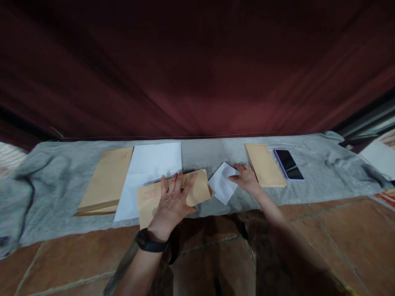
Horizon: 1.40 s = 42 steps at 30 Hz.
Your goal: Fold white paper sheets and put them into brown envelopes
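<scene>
My left hand (174,197), with a black band on its wrist, lies flat and spread on a tan paper envelope (151,207). The envelope's right part is bent at an angle, and red print shows on its left part. It overlaps a large white sheet of paper (154,160) with a crease across it. To the right, my right hand (247,179) pinches the right corner of a small folded white paper (222,185) between thumb and fingers. That paper's left corner meets the envelope's right end; whether it reaches inside I cannot tell.
A stack of tan envelopes (106,176) lies at the left, and a smaller stack of tan envelopes (266,166) at the right. Beside that is a phone (289,164) in a purple case. Grey cloth (321,168) covers the surface, and a dark red curtain (197,82) hangs behind.
</scene>
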Each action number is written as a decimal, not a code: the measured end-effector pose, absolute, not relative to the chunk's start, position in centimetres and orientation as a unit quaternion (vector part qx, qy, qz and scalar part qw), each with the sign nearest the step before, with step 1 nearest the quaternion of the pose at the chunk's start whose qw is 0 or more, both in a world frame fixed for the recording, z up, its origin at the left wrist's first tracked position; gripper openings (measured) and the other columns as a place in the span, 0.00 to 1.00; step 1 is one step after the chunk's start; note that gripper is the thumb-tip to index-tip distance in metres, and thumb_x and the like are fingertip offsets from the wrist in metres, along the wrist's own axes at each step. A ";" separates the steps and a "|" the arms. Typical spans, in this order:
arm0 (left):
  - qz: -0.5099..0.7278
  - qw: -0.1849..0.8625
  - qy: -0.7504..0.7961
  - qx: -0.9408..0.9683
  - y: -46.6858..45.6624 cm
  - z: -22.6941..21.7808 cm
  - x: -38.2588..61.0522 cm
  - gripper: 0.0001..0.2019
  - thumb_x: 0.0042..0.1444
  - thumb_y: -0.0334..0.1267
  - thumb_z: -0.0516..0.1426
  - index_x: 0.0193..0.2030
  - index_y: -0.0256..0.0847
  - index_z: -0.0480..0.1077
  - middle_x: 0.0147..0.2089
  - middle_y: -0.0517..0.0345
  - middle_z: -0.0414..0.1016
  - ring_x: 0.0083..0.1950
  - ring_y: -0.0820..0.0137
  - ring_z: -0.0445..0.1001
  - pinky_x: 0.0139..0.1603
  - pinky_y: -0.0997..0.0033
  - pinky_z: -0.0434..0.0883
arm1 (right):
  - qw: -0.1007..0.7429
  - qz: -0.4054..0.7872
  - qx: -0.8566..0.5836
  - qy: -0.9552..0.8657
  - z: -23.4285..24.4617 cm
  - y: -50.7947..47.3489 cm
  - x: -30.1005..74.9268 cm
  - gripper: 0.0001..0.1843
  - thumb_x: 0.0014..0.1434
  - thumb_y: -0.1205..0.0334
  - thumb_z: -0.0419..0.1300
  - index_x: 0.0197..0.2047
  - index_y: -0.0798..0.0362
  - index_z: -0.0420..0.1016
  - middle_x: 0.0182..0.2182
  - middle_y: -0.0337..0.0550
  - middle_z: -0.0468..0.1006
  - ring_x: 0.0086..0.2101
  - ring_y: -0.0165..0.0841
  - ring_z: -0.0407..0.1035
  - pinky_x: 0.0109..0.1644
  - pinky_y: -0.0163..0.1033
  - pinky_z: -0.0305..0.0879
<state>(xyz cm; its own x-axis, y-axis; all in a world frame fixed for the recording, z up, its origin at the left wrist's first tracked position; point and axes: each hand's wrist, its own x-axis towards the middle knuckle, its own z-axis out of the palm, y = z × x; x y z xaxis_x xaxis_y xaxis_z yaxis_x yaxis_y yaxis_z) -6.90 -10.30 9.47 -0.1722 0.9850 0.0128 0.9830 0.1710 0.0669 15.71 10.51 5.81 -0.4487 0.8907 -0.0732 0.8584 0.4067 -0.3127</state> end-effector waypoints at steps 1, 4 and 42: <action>0.032 0.013 0.765 0.644 -10.3 9.5 -6.8 0.55 0.42 0.49 0.69 0.75 0.50 0.47 0.75 0.39 0.54 0.75 0.43 0.51 0.73 0.32 0.35 | 0.061 0.161 -0.523 -0.835 5.8 10.5 15.8 0.30 0.55 0.54 0.66 0.59 0.54 0.73 0.48 0.53 0.73 0.50 0.46 0.68 0.53 0.46 0.63; 0.033 0.007 0.766 0.642 -10.3 9.4 -6.7 0.56 0.41 0.49 0.70 0.75 0.51 0.47 0.75 0.40 0.53 0.75 0.42 0.51 0.73 0.32 0.35 | 0.089 0.210 -0.520 -0.823 5.9 10.7 16.2 0.22 0.53 0.56 0.67 0.51 0.52 0.78 0.43 0.48 0.75 0.45 0.42 0.70 0.50 0.44 0.65; -0.017 0.014 0.762 0.648 -9.5 9.9 -5.0 0.59 0.41 0.43 0.71 0.76 0.49 0.42 0.77 0.37 0.47 0.77 0.42 0.44 0.73 0.33 0.31 | 0.271 0.612 -0.486 -0.562 7.6 10.9 20.1 0.25 0.43 0.46 0.72 0.42 0.52 0.79 0.31 0.42 0.83 0.28 0.37 0.75 0.28 0.38 0.72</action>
<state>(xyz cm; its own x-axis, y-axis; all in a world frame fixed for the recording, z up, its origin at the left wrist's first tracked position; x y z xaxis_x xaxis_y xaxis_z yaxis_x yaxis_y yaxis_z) -4.98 -9.55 9.94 -0.1609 0.9860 -0.0447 0.9870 0.1607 -0.0078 20.14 10.89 7.62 -0.3818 0.8774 -0.2906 0.2146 -0.2216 -0.9512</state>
